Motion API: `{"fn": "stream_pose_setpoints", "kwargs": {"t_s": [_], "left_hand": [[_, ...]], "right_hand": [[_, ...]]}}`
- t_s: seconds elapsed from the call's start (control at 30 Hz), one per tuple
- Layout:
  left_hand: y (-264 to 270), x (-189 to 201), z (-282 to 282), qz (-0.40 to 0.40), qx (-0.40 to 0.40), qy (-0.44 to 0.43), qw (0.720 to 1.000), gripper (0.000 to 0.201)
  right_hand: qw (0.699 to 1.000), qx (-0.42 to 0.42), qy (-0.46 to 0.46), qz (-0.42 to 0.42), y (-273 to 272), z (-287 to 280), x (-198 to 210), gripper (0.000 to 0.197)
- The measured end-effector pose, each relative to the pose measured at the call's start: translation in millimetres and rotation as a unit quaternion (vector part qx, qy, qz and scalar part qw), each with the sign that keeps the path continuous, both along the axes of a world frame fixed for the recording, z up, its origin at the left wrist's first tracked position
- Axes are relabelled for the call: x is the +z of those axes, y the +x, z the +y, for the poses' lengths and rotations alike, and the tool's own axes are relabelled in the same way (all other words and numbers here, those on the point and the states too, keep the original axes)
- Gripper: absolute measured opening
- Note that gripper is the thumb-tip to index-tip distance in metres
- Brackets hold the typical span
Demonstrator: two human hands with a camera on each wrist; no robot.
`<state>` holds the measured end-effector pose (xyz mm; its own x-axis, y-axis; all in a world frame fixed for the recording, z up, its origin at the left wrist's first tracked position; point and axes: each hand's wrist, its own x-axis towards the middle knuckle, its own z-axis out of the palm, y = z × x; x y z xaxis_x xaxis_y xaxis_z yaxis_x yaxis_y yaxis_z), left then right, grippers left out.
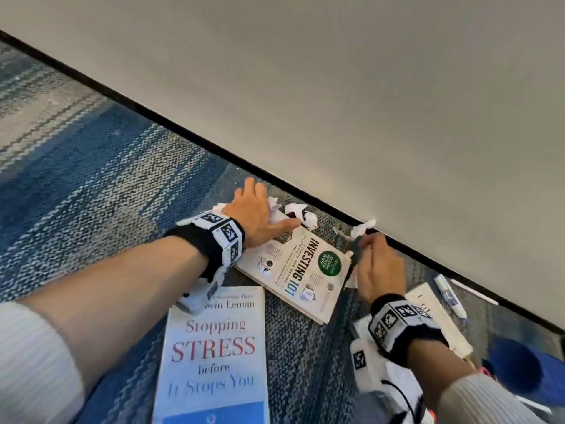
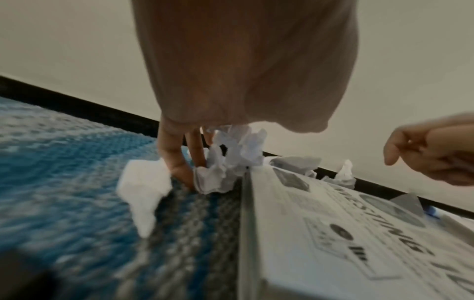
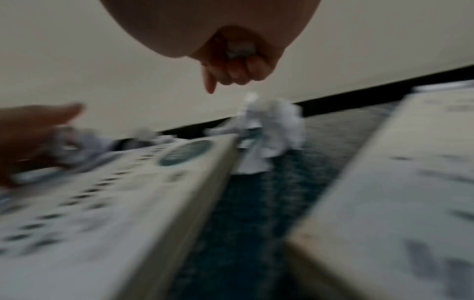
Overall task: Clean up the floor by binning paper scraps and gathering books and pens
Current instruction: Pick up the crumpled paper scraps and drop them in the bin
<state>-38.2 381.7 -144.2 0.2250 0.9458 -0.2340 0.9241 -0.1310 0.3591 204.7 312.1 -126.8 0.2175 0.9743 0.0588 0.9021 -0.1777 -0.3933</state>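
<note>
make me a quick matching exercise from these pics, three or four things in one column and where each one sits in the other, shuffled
Things:
1. Investing 101 book
2. Stopping Stress book
3. marker
4. blue bin

Places:
A. nearest the camera, below the left forearm
B. between the two hands
C. lower right edge, past the right wrist
D. by the baseboard, right of the right hand

Pairs: 1-B, 2-A, 3-D, 4-C

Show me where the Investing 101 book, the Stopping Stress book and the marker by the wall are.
Investing 101 book (image 1: 301, 272): head view, middle of its cover.
Stopping Stress book (image 1: 214, 356): head view, on the title.
Marker (image 1: 449, 295): head view, middle of its barrel.
</note>
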Motion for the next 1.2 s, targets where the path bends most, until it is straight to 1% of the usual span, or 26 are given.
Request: {"fn": "stream_pose_setpoints", "kwargs": {"t_s": [0.03, 0.1, 0.13, 0.17, 0.2, 0.27, 0.33, 0.4, 0.5, 0.57, 0.63, 0.7, 0.73, 0.77, 0.83, 0.9, 0.93, 0.97, 1.03, 1.1, 1.17, 1.2], "left_hand": [[8, -2, 1, 0.036, -0.012, 0.01, 0.999, 0.099], [17, -5, 1, 0.103, -0.033, 0.067, 0.992, 0.081], [18, -6, 1, 0.122, -0.04, 0.095, 0.987, 0.07], [18, -8, 2, 0.131, -0.044, 0.113, 0.984, 0.059], [17, -10, 4, 0.133, -0.047, 0.117, 0.983, 0.051], [15, -16, 9, 0.114, -0.039, 0.103, 0.987, 0.041], [14, -19, 14, 0.045, -0.007, 0.078, 0.996, 0.03], [15, -19, 18, 0.004, 0.001, 0.062, 0.998, 0.022], [16, -16, 22, -0.011, 0.002, 0.048, 0.999, 0.027], [17, -15, 22, -0.014, -0.01, 0.047, 0.999, 0.031], [17, -15, 19, -0.023, -0.035, 0.018, 0.999, 0.039], [15, -14, 16, -0.02, -0.088, -0.039, 0.995, 0.054], [15, -12, 13, -0.008, -0.117, -0.062, 0.991, 0.055], [15, -9, 10, 0.004, -0.141, -0.078, 0.987, 0.051], [17, -7, 5, 0.015, -0.17, -0.104, 0.98, 0.046], [17, -9, 2, 0.017, -0.175, -0.109, 0.978, 0.053], [16, -11, 2, 0.02, -0.17, -0.1, 0.98, 0.058], [15, -13, 1, 0.027, -0.166, -0.089, 0.982, 0.062], [12, -15, -1, 0.059, -0.164, -0.086, 0.981, 0.069], [13, -14, -2, 0.077, -0.17, -0.089, 0.978, 0.072], [14, -12, -1, 0.063, -0.163, -0.082, 0.981, 0.07], [13, -10, 1, 0.045, -0.153, -0.08, 0.984, 0.067]], "right_hand": [[0.998, -0.053, -0.027, -0.009, 10, 1, -6, 0.021], [0.989, -0.125, -0.082, -0.012, 19, 1, -20, 0.039], [0.985, -0.142, -0.1, -0.011, 17, 0, -28, 0.047], [0.982, -0.153, -0.11, -0.006, 14, -1, -37, 0.05], [0.98, -0.163, -0.114, -0.002, 11, -3, -44, 0.05], [0.979, -0.172, -0.113, -0.008, 7, -4, -54, 0.042], [0.982, -0.155, -0.103, -0.015, 10, -6, -58, 0.028], [0.987, -0.12, -0.101, -0.021, 16, -5, -54, 0.021], [0.99, -0.084, -0.109, -0.028, 27, 2, -43, 0.02], [0.99, -0.075, -0.12, -0.02, 32, 10, -35, 0.014], [0.987, -0.066, -0.148, -0.014, 35, 19, -28, 0.009], [0.982, -0.084, -0.171, -0.012, 36, 28, -23, 0.02], [0.98, -0.098, -0.175, -0.012, 34, 31, -21, 0.026], [0.977, -0.114, -0.18, -0.007, 32, 34, -19, 0.032], [0.97, -0.137, -0.199, 0.01, 27, 36, -21, 0.046], [0.963, -0.128, -0.236, 0.001, 21, 34, -25, 0.059], [0.963, -0.116, -0.244, -0.004, 18, 33, -27, 0.058], [0.964, -0.107, -0.244, -0.002, 15, 32, -28, 0.053], [0.969, -0.09, -0.23, -0.001, 11, 29, -30, 0.042], [0.973, -0.078, -0.215, -0.007, 9, 27, -31, 0.038], [0.98, -0.078, -0.183, -0.006, 10, 25, -33, 0.031], [0.986, -0.08, -0.149, -0.001, 10, 24, -33, 0.027]]}}
